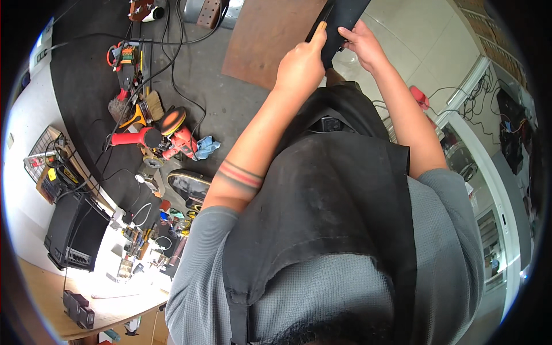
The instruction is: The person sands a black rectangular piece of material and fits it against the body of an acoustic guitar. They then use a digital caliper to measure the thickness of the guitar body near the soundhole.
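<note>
My left hand (300,66) is closed at the top centre, its index finger stretched along a slim dark strip (323,19) whose kind I cannot make out. Right beside it is a black flat panel (348,17), running out of the top edge of the view. On the panel's right edge my right hand (365,46) has its grip, thumb on the face and fingers partly hidden beneath. Left of the panel, a brown flat sheet (267,40) lies on the dark work surface (230,109).
A red power tool with an orange round pad (173,121), a blue cloth (207,147), a brush (154,105) and red-handled scissors (112,56) lie at left among black cables (172,60). A black box (77,230) stands lower left. Tiled floor (411,34) shows at right.
</note>
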Demonstrator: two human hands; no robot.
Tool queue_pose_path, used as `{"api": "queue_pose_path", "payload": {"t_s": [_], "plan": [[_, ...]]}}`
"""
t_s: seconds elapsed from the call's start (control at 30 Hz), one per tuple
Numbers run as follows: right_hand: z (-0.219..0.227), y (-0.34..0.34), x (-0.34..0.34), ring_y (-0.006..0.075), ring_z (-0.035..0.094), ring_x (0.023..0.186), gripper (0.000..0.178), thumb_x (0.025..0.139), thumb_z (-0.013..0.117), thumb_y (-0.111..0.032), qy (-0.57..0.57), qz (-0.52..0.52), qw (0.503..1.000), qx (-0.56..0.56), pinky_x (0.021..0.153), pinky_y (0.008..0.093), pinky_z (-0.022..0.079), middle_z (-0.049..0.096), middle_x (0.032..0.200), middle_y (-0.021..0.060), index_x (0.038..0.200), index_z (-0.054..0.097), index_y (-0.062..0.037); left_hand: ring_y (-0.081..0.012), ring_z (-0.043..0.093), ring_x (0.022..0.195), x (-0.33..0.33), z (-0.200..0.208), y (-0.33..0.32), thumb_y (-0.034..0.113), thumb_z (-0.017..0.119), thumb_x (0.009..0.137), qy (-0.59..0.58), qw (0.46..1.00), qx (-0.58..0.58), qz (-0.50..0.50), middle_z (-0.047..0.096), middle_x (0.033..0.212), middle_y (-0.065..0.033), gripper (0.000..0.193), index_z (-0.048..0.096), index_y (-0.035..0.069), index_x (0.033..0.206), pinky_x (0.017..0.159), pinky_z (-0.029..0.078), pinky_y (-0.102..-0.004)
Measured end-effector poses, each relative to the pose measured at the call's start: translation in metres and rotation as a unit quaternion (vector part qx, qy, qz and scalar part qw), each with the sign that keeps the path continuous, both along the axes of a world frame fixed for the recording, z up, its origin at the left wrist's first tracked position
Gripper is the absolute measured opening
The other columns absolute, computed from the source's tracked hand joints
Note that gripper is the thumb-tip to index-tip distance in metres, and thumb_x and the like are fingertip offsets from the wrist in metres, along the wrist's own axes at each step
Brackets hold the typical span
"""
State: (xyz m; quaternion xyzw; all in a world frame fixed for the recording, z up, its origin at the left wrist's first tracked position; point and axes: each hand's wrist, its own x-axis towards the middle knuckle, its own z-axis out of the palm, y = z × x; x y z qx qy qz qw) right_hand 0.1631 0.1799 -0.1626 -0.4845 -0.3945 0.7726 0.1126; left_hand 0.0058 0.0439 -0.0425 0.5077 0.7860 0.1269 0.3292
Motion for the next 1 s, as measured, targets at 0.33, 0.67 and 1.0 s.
{"api": "queue_pose_path", "payload": {"t_s": [0.33,0.67,1.0], "plan": [[0.005,0.002,-0.004,0.0181,0.067,0.120,0.039,0.109,0.069,-0.018,-0.011,0.014,1.000,0.011,0.100,0.0389,0.054,0.070,0.130,0.0049,0.144,0.055,-0.0101,-0.0485,0.072,0.095,-0.004,-0.006,-0.009,0.006,0.059,0.102,-0.025,1.000,-0.010,0.009,0.073,0.102,-0.0261,0.052,0.053,0.014,0.153,0.082,0.056,-0.0598],[0.003,-0.004,-0.001,0.0176,0.065,0.122,0.039,0.109,0.069,-0.018,-0.001,-0.025,1.000,0.007,0.102,0.0394,0.053,0.069,0.131,0.0047,0.144,0.054,-0.0099,-0.0472,0.073,0.083,-0.004,0.013,-0.069,-0.001,0.061,0.092,-0.001,0.999,0.032,-0.012,0.071,0.095,-0.0258,0.070,0.052,0.017,0.159,0.076,0.060,-0.0586],[0.004,-0.003,0.001,0.0206,0.070,0.119,0.035,0.110,0.065,-0.013,-0.020,-0.021,1.000,0.013,0.100,0.0405,0.056,0.073,0.128,0.0065,0.143,0.056,-0.0088,-0.0469,0.074,0.087,-0.009,0.027,-0.086,0.000,0.059,0.093,-0.003,1.000,-0.004,-0.006,0.073,0.097,-0.0249,0.061,0.055,0.014,0.152,0.077,0.059,-0.0589]]}}
